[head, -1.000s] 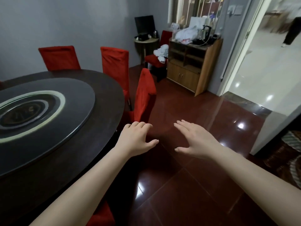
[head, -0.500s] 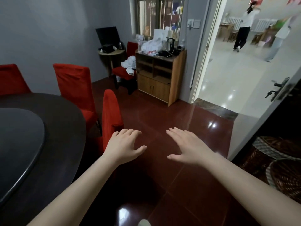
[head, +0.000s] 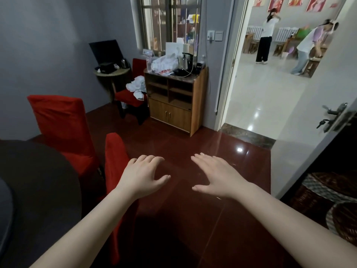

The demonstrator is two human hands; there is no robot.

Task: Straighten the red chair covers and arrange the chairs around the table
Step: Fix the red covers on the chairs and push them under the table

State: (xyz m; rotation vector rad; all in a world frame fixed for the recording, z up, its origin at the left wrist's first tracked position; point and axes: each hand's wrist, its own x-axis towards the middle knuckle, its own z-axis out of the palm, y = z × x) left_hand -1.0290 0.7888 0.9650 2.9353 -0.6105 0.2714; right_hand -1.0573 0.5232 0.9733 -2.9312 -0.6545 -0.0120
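Note:
The dark round table (head: pixel 38 190) fills the lower left. Two chairs in red covers stand at its edge: one red-covered chair (head: pixel 61 128) faces me, and a nearer red-covered chair (head: pixel 114 157) is seen edge-on, just left of my left hand. My left hand (head: pixel 143 176) and my right hand (head: pixel 216 175) are stretched out palm down over the red floor, fingers relaxed, holding nothing. A third red chair (head: pixel 131 95) stands by the far wall with white cloth piled on its seat.
A wooden cabinet (head: pixel 177 105) with bags and a kettle stands ahead. A small round side table (head: pixel 112 73) is in the corner. An open door (head: pixel 318 117) is at right, wicker baskets (head: pixel 328 200) behind it. Two people stand in the bright hall beyond.
My view has swung right, so the table and chairs slid toward the left edge and the doorway came into sight. Both hands stay outstretched and empty.

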